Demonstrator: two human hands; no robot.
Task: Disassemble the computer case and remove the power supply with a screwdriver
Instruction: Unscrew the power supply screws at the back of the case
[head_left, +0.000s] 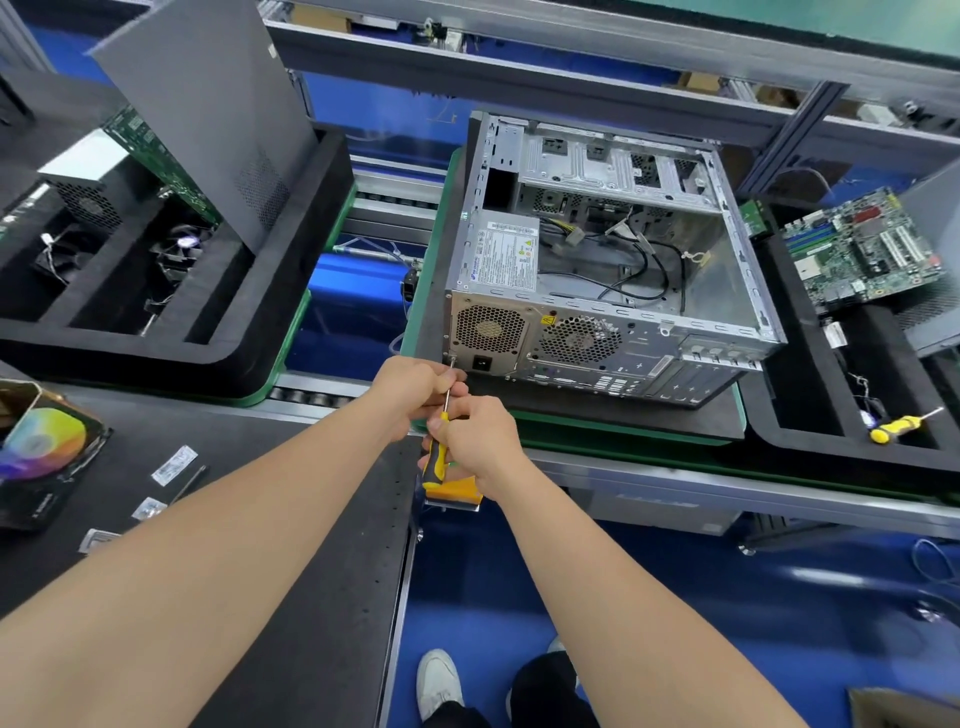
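Assembly line over blue floor (675, 597): at an open silver metal computer case (613, 291), left hand (410, 387) apparently pinches the yellow-handled screwdriver (435, 462) by its shaft; right hand (478, 436) curls round its handle.

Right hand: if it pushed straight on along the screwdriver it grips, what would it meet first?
The left hand, which pinches the shaft of the yellow-and-black-handled screwdriver just ahead. Beyond it, the tip seems to sit at the lower-left corner of the grey metal power supply in the open silver computer case; depth is unclear.
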